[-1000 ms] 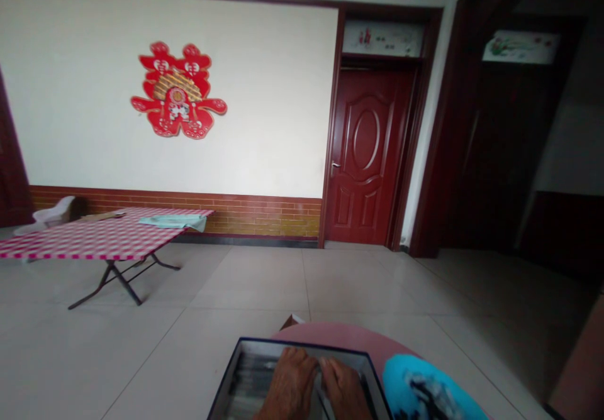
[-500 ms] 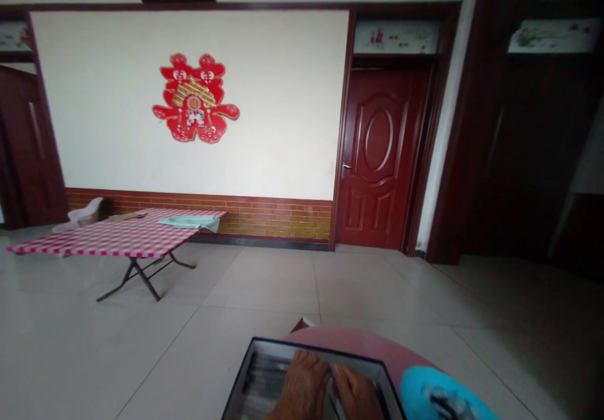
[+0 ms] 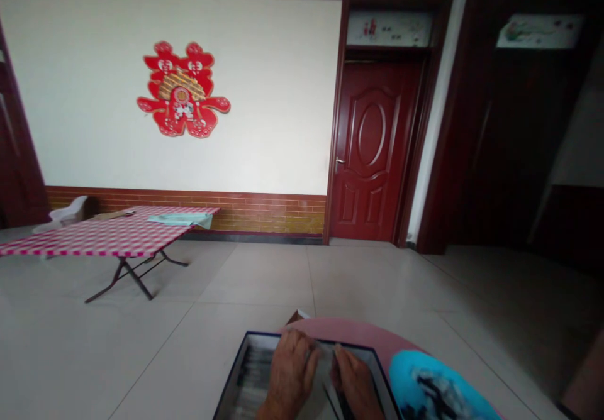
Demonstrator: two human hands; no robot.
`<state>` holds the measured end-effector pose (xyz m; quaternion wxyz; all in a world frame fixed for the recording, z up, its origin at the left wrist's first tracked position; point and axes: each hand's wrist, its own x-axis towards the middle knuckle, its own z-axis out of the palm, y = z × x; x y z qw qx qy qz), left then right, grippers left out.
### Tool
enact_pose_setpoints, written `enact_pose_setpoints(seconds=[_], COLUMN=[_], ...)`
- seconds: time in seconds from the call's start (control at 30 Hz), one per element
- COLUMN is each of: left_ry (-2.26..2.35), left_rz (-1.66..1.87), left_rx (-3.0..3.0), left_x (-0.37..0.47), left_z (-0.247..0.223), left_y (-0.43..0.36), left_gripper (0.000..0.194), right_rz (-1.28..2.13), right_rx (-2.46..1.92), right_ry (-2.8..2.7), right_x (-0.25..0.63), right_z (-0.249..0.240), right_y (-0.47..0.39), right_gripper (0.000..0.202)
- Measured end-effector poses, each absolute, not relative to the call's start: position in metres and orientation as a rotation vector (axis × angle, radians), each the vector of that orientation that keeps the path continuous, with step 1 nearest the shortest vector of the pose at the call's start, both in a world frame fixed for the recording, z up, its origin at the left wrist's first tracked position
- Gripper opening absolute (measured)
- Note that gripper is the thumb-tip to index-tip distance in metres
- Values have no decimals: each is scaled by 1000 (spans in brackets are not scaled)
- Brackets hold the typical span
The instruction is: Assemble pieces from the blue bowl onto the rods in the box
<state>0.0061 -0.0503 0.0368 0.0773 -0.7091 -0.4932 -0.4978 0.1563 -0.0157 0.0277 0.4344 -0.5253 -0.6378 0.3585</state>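
Note:
A shallow tray [image 3: 234, 370] with pale inner walls and a dark blue rim lies at the bottom of the view. My left hand [image 3: 291, 370] is over its middle, fingers bent and pressed together; whatever they grip is hidden. To its right, my right hand [image 3: 353, 379] is closed, thumb against fingers, on something I cannot make out. Thin dark strips [image 3: 331, 401] show in the tray beside that hand, and I cannot tell whether it holds them. Along the tray's left side lie blurred rows of thin dark grey pieces [image 3: 255, 376]. A gap separates the two hands.
The tray rests on a round pink table [image 3: 349, 330]. A bright blue item with a dark pattern [image 3: 425, 376] sits right of the tray. Farther off stand a folding table with a checked cloth [image 3: 108, 234] and a white chair [image 3: 70, 212]. A red door [image 3: 372, 149] is behind.
My hands have moved apart, with a wider gap between them over the tray. The whole view has shifted slightly, and a blurred skin-toned shape has appeared at the lower right edge.

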Motion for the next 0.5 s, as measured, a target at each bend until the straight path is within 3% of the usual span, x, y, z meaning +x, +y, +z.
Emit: enact_pose_setpoints(seconds=[0.23, 0.37, 0.5], left_ry=[-2213, -2176, -2065], left_rz=[-2266, -2867, -3227], left_rx=[-1959, -1885, -1777], left_x=[-2, -1, 2], left_z=[26, 33, 38], left_y=[-36, -35, -36], left_gripper=[49, 46, 43], right_rz=[1237, 1645, 1898], right_rx=[-1196, -1107, -1048], right_ry=[-1499, -1265, -1155], right_x=[146, 135, 135], right_z=[28, 21, 26], right_y=[-25, -34, -39], right_gripper=[54, 51, 51])
